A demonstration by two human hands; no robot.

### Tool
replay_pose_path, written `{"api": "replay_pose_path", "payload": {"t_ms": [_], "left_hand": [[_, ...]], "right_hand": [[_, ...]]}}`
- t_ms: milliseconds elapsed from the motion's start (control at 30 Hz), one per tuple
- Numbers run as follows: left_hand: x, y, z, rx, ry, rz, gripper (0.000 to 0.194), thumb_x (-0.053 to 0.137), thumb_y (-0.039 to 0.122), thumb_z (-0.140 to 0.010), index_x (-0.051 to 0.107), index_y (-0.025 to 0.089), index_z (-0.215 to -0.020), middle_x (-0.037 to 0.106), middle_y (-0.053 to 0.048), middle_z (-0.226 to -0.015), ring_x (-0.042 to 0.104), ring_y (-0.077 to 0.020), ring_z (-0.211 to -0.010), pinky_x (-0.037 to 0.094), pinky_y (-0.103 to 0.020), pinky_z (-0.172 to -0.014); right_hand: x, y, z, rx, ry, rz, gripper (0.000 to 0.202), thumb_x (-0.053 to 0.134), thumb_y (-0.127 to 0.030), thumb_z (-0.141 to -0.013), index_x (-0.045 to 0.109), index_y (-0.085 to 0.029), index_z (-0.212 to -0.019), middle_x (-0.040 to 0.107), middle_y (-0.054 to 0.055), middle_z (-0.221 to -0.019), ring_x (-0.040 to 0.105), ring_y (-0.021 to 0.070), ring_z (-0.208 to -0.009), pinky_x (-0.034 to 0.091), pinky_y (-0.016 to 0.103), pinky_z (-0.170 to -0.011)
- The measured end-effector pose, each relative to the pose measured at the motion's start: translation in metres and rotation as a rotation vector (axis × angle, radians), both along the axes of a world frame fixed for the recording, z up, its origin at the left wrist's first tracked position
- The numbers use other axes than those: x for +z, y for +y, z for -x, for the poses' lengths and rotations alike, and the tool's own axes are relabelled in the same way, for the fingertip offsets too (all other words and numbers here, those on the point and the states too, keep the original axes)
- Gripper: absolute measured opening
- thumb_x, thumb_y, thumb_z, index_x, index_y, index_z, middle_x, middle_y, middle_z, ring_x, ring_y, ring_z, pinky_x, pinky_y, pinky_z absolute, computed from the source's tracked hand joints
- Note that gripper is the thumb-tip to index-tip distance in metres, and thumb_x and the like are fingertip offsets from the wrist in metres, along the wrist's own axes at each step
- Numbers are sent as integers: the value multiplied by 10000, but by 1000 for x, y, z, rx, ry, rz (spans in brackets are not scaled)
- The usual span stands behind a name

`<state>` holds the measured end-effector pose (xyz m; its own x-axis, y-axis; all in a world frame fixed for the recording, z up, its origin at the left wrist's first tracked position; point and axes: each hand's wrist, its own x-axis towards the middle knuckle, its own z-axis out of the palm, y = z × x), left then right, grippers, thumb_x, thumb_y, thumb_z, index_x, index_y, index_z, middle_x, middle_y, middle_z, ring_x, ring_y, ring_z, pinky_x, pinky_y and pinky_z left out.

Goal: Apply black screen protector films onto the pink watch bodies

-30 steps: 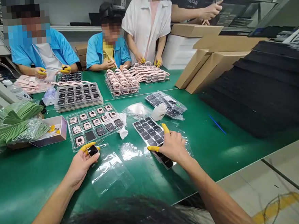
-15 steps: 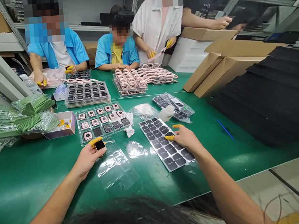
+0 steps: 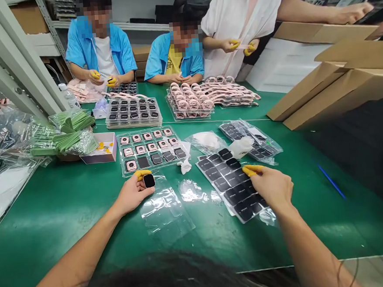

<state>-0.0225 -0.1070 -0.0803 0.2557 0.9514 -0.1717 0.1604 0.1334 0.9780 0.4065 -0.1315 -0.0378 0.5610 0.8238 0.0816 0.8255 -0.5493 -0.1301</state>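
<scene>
My left hand (image 3: 132,195) pinches a small square smartwatch body (image 3: 149,180), its black screen facing up. Yellow finger cots cover some fingertips on both hands. My right hand (image 3: 275,185) has its thumb and fingers closed at the right edge of a sheet of black square stickers (image 3: 229,182), which looks slightly lifted and bent there. Under and beside my left hand lies a clear plastic bag (image 3: 166,208). Just beyond it, a clear tray (image 3: 122,166) holds rows of pink-rimmed watch bodies, with several black squares in its front row.
Behind the sheet lie a white bottle (image 3: 241,147) and bagged sticker sheets (image 3: 267,144). Green straps (image 3: 63,141) and a small box (image 3: 99,156) stand left. Stacked trays (image 3: 133,114), pink straps (image 3: 188,100) and co-workers are across the table. Cardboard boxes (image 3: 309,96) and a blue stick (image 3: 332,181) are right.
My right hand has gone from resting over the stickers to gripping the sheet's right edge, and the sheet has tilted. My left hand keeps the smartwatch body. The whole view has shifted.
</scene>
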Motion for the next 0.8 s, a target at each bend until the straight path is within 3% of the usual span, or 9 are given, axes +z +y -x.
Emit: {"api": "replay_pose_path", "payload": {"t_ms": [100, 233, 300, 367, 467, 567, 667, 733, 800], "left_hand": [[-4, -1, 0, 11, -9, -20, 650, 919, 368, -741, 687, 205, -1327, 788, -70, -1058, 764, -225, -941, 644, -435, -937], [-3, -4, 0, 74, -76, 24, 724, 980, 352, -656, 724, 188, -1313, 811, -79, -1043, 791, -249, -958, 663, -461, -956], [4, -4, 2, 153, -149, 38, 776, 1011, 361, -612, 738, 172, -1313, 828, -94, -1050, 804, -272, -984, 673, -482, -980], [16, -5, 7, 259, -217, -21, 816, 1031, 383, -596, 741, 166, -1327, 842, -110, -1102, 810, -287, -1036, 673, -492, -1021], [35, -7, 13, 439, -241, -234, 804, 1032, 410, -624, 742, 184, -1339, 842, -113, -1202, 808, -283, -1098, 664, -480, -1070], [37, -12, 11, 533, -215, -354, 752, 1020, 407, -652, 753, 191, -1321, 850, -98, -1165, 817, -254, -1024, 684, -446, -1016], [20, -18, -1, 363, -201, -152, 719, 1023, 345, -632, 773, 166, -1281, 846, -72, -983, 802, -214, -837, 697, -382, -842], [8, -20, -10, 212, -172, 31, 696, 1012, 286, -616, 779, 138, -1255, 816, -48, -862, 770, -192, -743, 665, -339, -742], [1, -20, -14, 127, -131, 124, 676, 988, 237, -616, 779, 126, -1249, 786, -25, -806, 744, -176, -713, 627, -311, -704]], "right_hand": [[22, -6, -5, -122, 92, -56, 466, 559, -206, -965, 820, -192, -1351, 838, 193, -1057, 713, 301, -869, 480, 427, -787], [47, -11, -1, -32, 441, -352, 353, 596, -259, -971, 777, -214, -1270, 799, 200, -1236, 721, 268, -1002, 505, 434, -874], [43, -10, 24, 74, 705, -436, 377, 669, -436, -954, 723, -231, -1265, 786, 195, -1224, 727, 258, -948, 534, 423, -814], [24, -10, 69, 189, 873, -350, 531, 733, -586, -877, 675, -245, -1280, 789, 134, -1074, 712, 241, -775, 547, 403, -699], [-17, -20, 151, 387, 818, -205, 506, 650, -641, -914, 652, -270, -1258, 782, 44, -969, 674, 223, -603, 520, 390, -598], [-44, -30, 205, 620, 573, -215, 252, 563, -506, -995, 695, -292, -1018, 766, 43, -875, 692, 279, -730, 469, 371, -595], [-47, -17, 206, 716, 248, -327, 278, 560, -456, -1036, 760, -270, -1088, 769, 119, -984, 659, 336, -925, 432, 373, -612], [-42, 8, 185, 666, 128, -413, 351, 569, -429, -1041, 769, -222, -1242, 759, 157, -1088, 635, 336, -975, 461, 391, -678], [-40, 34, 161, 591, 133, -413, 334, 598, -371, -992, 794, -208, -1208, 758, 147, -1066, 637, 315, -932, 486, 403, -726]]}}
